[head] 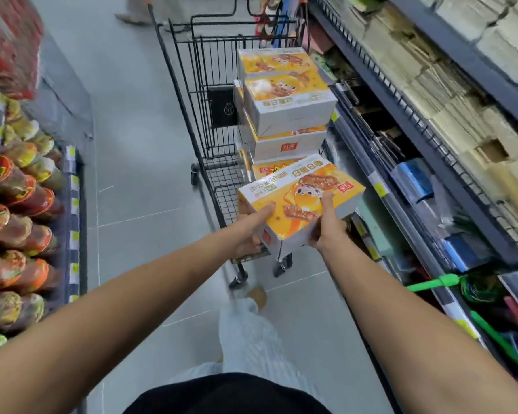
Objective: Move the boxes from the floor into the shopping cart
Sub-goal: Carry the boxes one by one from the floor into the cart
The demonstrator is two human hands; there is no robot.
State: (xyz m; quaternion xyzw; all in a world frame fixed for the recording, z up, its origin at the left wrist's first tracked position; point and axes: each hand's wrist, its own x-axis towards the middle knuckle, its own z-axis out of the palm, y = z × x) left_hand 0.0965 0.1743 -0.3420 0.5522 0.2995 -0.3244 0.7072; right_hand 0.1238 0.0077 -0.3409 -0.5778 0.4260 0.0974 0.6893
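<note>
So the box (pixel 305 186) is up in the air, tilted with its near corner dipping toward the camera, and held from both sides. The left grip (pixel 250 234) is clamped on the near-left edge: thumb (pixel 265 212) lies flat on the printed top, and the fingers go under where I can't see them. The right grip (pixel 326 228) is clamped on the near-right edge the same way, thumb on top and fingers curled round the white side. The box sits between the two grips and reaches out past them, away from the body.

It hangs over the near end of the cart (pixel 216 70). Right behind it is a stack (pixel 284 109) of matching yellow-and-white boxes along the cart's right side. Can't tell if the held one touches the stack.

The cart stands on a grey tiled floor (pixel 138 144) in an aisle, with snack bags (pixel 21 204) shelved on the left and a dark shelf unit (pixel 431 130) close on the right.
</note>
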